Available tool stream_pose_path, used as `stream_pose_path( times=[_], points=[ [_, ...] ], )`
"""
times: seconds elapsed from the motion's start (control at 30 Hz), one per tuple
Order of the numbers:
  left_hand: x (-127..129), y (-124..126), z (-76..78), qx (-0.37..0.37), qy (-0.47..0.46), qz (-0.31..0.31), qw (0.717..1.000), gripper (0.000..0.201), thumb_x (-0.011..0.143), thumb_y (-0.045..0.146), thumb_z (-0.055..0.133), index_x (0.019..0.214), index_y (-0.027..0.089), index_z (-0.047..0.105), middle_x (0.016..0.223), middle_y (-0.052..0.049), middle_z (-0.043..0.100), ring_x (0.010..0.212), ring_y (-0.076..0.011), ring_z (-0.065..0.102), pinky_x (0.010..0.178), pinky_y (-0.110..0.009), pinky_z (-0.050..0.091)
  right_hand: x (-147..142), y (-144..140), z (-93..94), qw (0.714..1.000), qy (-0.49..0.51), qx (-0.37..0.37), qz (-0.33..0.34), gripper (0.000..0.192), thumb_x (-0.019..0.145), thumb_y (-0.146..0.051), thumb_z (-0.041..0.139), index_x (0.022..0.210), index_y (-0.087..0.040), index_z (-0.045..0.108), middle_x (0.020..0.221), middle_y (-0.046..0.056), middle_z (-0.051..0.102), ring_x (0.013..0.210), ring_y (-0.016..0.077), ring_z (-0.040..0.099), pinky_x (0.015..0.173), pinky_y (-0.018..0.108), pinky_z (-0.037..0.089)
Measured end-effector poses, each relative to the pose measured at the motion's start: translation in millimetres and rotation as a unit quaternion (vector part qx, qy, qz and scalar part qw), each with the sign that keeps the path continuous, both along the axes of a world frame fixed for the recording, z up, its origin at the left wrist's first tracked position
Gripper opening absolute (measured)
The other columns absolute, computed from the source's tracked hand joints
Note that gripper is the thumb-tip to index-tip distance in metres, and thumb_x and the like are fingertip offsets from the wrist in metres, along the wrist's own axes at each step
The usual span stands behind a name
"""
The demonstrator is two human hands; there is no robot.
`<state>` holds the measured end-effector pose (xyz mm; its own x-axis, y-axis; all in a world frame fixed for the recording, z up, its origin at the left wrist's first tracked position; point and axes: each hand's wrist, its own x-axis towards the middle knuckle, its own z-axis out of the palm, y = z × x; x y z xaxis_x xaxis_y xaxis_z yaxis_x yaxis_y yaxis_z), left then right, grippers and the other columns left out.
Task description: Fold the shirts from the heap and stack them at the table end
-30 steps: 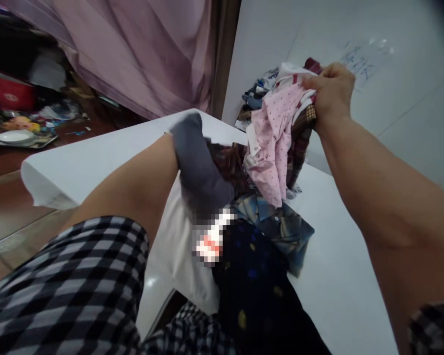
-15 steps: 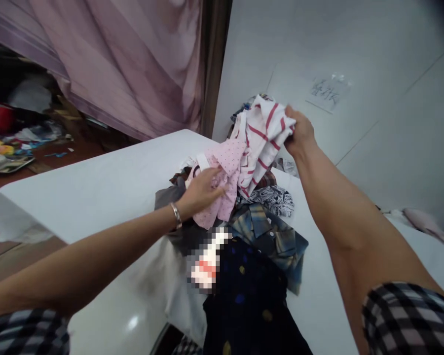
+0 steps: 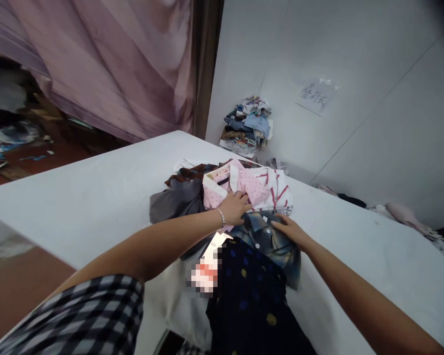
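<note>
In the head view, my left hand [image 3: 237, 208] lies on a pink dotted shirt [image 3: 257, 185] with a white collar, its fingers spread and slightly bent. My right hand [image 3: 292, 229] rests at the upper right of a blue and olive plaid shirt [image 3: 259, 231], fingers stretched out towards the left. A white garment with red stripes [image 3: 281, 190] lies beside the pink shirt and partly under it. Dark grey cloth [image 3: 175, 199] and a brown checked garment [image 3: 190, 173] lie to the left. Nearest me, a dark garment with blue and yellow spots [image 3: 251, 291] hangs over the front edge.
The clothes lie on a white table [image 3: 96, 182]. A tall stack of folded clothes [image 3: 247, 125] stands behind it by the wall, below a handwritten sign [image 3: 316, 96]. A pink curtain [image 3: 133, 59] hangs at the back left. More clothes [image 3: 403, 217] lie beyond the right edge.
The red-striped garment, held up by my right hand before, now lies on the pile. My right hand has come down to the plaid shirt. The left has shifted right across the pink shirt.
</note>
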<state>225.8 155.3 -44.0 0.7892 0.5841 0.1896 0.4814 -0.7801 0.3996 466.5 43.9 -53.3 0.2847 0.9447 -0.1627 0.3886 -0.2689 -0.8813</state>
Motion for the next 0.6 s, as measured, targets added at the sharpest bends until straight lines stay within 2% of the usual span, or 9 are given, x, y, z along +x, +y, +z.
stream_pose_path(
  times=[0.07,0.17,0.23,0.33,0.4,0.43,0.5,0.57,0.6],
  points=[
    [9.8,5.0,-0.2,-0.024,0.002,0.002,1.0,0.035,0.067,0.025,0.069,0.102,0.025,0.068,0.12,-0.014,0.058,0.12,-0.0383,0.044,0.102,-0.055,0.03,-15.3,14.9,-0.6,0.997,-0.029,0.065,-0.002,0.02,0.058,-0.035,0.079,0.077,-0.034,0.071,0.078,-0.001,0.07,0.081,0.0288,0.067,0.083,0.047,0.054],
    [8.7,13.5,15.4,-0.046,-0.03,0.02,0.998,0.025,0.072,0.02,0.06,0.096,0.023,0.067,0.109,-0.013,0.061,0.108,-0.0346,0.053,0.096,-0.051,0.039,-24.4,42.0,24.8,0.989,-0.057,0.13,-0.026,0.013,0.058,-0.033,0.078,0.067,-0.032,0.069,0.066,-0.001,0.066,0.071,0.0282,0.064,0.078,0.048,0.054],
    [-4.3,22.4,41.9,-0.015,-0.043,0.057,0.997,0.027,0.075,0.019,0.056,0.101,0.02,0.065,0.111,-0.014,0.06,0.106,-0.0341,0.056,0.095,-0.049,0.04,-27.7,60.7,55.4,0.98,-0.071,0.181,-0.038,0.017,0.059,-0.035,0.077,0.074,-0.03,0.07,0.071,-0.001,0.066,0.076,0.0269,0.063,0.082,0.048,0.053],
    [-37.5,39.6,98.8,0.089,-0.051,0.158,0.982,0.033,0.084,0.02,0.048,0.115,0.019,0.058,0.122,-0.013,0.057,0.112,-0.033,0.054,0.096,-0.045,0.038,-43.9,94.9,103.8,0.96,-0.081,0.267,-0.031,0.032,0.063,-0.041,0.075,0.092,-0.028,0.07,0.086,-0.002,0.068,0.089,0.024,0.062,0.093,0.044,0.048],
    [-63.8,50.3,132.7,0.154,-0.06,0.213,0.963,0.039,0.087,0.023,0.048,0.126,0.02,0.05,0.13,-0.011,0.054,0.118,-0.032,0.051,0.097,-0.043,0.037,-62.7,122.0,125.9,0.933,-0.067,0.354,0.015,0.041,0.071,-0.045,0.07,0.106,-0.025,0.067,0.098,0.0,0.068,0.096,0.0227,0.061,0.095,0.043,0.047],
    [-76.9,54.6,143.8,0.179,-0.057,0.244,0.952,0.038,0.09,0.024,0.045,0.128,0.018,0.048,0.131,-0.011,0.053,0.118,-0.0311,0.05,0.097,-0.043,0.037,-72.2,135.5,132.2,0.923,-0.056,0.378,0.044,0.044,0.074,-0.047,0.067,0.112,-0.025,0.064,0.104,0.001,0.067,0.1,0.022,0.06,0.096,0.043,0.047],
    [-101.7,61.1,149.6,0.213,-0.046,0.293,0.931,0.036,0.094,0.025,0.039,0.127,0.013,0.048,0.13,-0.013,0.053,0.117,-0.0298,0.05,0.097,-0.044,0.037,-85.5,158.5,134.7,0.918,-0.042,0.379,0.106,0.047,0.077,-0.047,0.064,0.117,-0.023,0.061,0.11,0.003,0.066,0.105,0.021,0.059,0.097,0.043,0.046],
    [-123.1,65.7,135.2,0.195,-0.019,0.33,0.923,0.032,0.093,0.025,0.042,0.121,0.01,0.051,0.125,-0.016,0.055,0.114,-0.0302,0.052,0.096,-0.044,0.038,-84.3,171.7,126.0,0.927,-0.044,0.34,0.15,0.046,0.076,-0.044,0.066,0.115,-0.021,0.062,0.112,0.004,0.067,0.107,0.0213,0.059,0.099,0.044,0.044],
    [-132.4,67.6,123.2,0.155,-0.008,0.346,0.925,0.03,0.091,0.026,0.048,0.115,0.01,0.054,0.122,-0.016,0.057,0.112,-0.031,0.053,0.095,-0.044,0.039,-76.9,173.3,118.7,0.935,-0.051,0.316,0.154,0.044,0.073,-0.042,0.07,0.111,-0.02,0.064,0.11,0.005,0.067,0.108,0.0223,0.059,0.101,0.045,0.043]
  ],
)
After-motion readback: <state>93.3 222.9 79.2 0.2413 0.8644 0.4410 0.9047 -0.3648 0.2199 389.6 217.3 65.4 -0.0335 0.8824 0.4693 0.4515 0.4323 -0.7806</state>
